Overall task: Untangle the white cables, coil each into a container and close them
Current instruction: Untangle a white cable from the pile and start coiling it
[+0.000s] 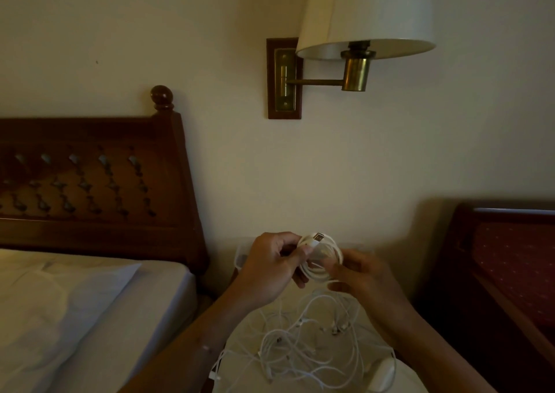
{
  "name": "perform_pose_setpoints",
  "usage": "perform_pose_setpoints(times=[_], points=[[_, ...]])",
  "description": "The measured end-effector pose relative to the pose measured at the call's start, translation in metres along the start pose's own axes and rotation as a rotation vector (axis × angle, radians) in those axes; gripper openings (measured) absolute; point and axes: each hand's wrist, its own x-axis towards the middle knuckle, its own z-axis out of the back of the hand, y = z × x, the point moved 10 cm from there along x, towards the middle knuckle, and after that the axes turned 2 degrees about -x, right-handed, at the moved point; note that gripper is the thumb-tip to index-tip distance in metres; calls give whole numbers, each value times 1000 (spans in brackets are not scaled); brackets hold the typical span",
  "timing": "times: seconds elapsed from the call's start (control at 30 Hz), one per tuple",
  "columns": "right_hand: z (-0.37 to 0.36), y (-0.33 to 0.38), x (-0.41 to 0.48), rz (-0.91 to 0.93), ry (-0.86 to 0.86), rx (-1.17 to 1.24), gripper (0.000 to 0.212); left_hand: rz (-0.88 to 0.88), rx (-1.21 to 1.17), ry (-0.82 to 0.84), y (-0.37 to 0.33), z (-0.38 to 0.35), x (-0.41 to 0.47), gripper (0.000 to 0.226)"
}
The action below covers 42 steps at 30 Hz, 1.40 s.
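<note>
A white cable wound into a small coil (pixel 322 259) is held up between both hands, its USB plug sticking out at the top. My left hand (pixel 271 268) pinches the coil's left side near the plug. My right hand (pixel 359 275) grips its right and lower side with curled fingers. Below the hands a tangle of white cables (pixel 306 341) lies spread on a pale round surface (pixel 240 332). Behind the hands, against the wall, stands a clear plastic container (pixel 241 256), mostly hidden.
A bed with white sheets (pixel 75 311) and a carved wooden headboard (pixel 90 179) fills the left. A dark wooden chair with red upholstery (pixel 510 266) stands at the right. A brass wall lamp (pixel 354 47) hangs above. A white object (pixel 383 373) lies at the tangle's right edge.
</note>
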Motion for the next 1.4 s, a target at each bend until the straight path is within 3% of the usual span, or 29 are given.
perform_pose_setpoints(times=[0.23, 0.43, 0.7, 0.9, 1.0, 1.17, 1.33, 1.4], points=[[-4, 2, 2, -44, 46, 131, 29, 29, -26, 16, 6, -3, 1, 21], [-5, -1, 6, -80, 67, 133, 23, 104, -156, 16, 16, -8, 0, 23], [-1, -2, 9, -98, 73, 98, 16, 148, -151, -4, 20, -10, 3, 24], [-10, 4, 3, -144, 237, 406, 34, 109, -122, 8, 9, -6, 2, 22], [-9, 5, 4, -106, 202, 301, 33, 96, -94, -13, 5, -6, 1, 19], [3, 25, 3, 82, 61, -93, 34, 79, -20, -39, 3, -7, 2, 19], [9, 29, 9, 118, 42, -249, 13, 71, 4, -45, 4, -13, 1, 19], [10, 29, 11, 117, 61, -299, 18, 77, -3, -45, 6, -14, 1, 19]])
